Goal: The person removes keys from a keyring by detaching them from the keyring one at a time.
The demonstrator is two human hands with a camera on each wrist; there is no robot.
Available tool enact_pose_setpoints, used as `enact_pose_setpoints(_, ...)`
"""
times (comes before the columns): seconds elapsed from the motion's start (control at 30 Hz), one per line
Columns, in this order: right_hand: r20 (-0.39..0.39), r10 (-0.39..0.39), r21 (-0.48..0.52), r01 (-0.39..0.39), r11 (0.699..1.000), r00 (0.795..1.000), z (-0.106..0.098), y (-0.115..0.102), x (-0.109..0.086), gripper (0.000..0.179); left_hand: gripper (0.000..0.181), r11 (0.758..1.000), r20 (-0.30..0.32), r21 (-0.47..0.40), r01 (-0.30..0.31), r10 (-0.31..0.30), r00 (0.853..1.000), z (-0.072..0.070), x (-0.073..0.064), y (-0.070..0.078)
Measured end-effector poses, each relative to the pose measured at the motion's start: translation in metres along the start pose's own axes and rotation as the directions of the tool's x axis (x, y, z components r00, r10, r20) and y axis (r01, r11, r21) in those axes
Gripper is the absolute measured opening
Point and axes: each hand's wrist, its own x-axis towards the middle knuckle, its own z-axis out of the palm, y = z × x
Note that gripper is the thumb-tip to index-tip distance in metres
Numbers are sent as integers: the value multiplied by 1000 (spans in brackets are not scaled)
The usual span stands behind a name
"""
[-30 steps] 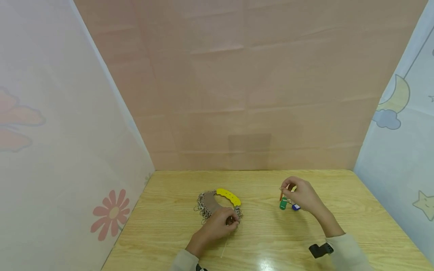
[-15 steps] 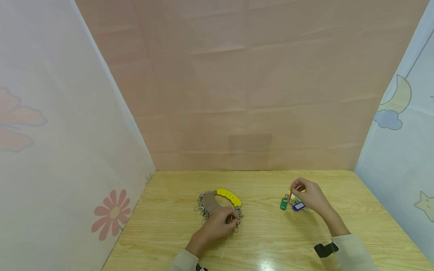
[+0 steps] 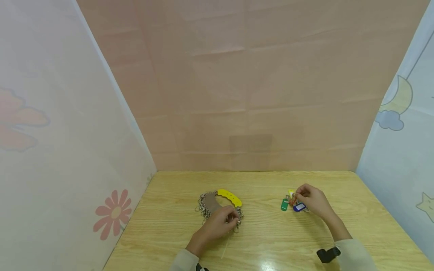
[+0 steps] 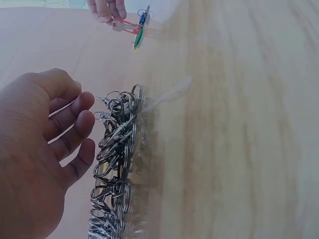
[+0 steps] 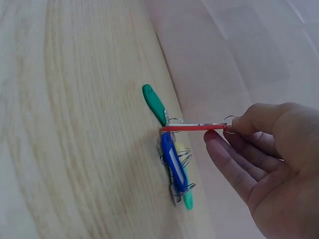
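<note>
My right hand [image 3: 312, 199] pinches the small ring of a red key tag [image 5: 192, 128] between thumb and forefinger. The tag stands out from the fingertips over a little heap of tags: a green key tag [image 3: 284, 204], a blue key tag [image 5: 174, 162] and a yellow key tag [image 3: 291, 192]. My left hand [image 4: 37, 149] has its fingers curled, thumb tip to forefinger, right at the end of a row of metal key rings [image 4: 119, 144]. These rings fringe a grey curved plate [image 3: 211, 203] with a yellow arc [image 3: 229, 197], partly covered by the left hand.
A thin pale strip [image 3: 224, 250] trails on the wooden table [image 3: 264, 233] by the left wrist. A beige sheet [image 3: 237, 94] rises behind the table, and patterned sheets [image 3: 112, 158] stand at both sides.
The right hand has moved right and lower with the red key tag, which now overlaps the other tags. The green and blue tags show more fully. The left hand stays in place.
</note>
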Motion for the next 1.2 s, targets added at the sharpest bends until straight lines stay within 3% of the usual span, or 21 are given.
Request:
enact_pose_setpoints(0.13,-2,-1,-21,1,1000,1000,1,7,-2,11,14,999,6,-33,25,-25,1000,-4,0,3)
enact_pose_setpoints(0.37,-7,6,-34,-7,999,1000,2,16,-4,10,21,998,-12,-56,-5,4,1000,-13,2,4)
enact_pose_setpoints(0.57,3,37,-55,-36,998,999,-1,17,-5,11,28,997,-4,-69,20,-21,1000,-23,5,3)
enact_pose_setpoints(0.73,-8,32,-67,-32,997,999,-9,10,-5,14,25,1000,-40,14,-5,5,999,-36,10,6)
enact_pose_setpoints(0.87,-27,-27,-84,25,996,999,-16,7,-4,12,19,995,-74,90,-48,55,996,-45,16,7)
enact_pose_setpoints(1.0,-31,-69,-96,65,993,997,-22,3,-3,12,16,993,-85,110,-47,56,995,-52,19,8)
enact_pose_setpoints(1.2,-24,-122,-105,119,987,992,-31,-5,-2,14,25,984,-93,171,-56,73,993,-61,21,12)
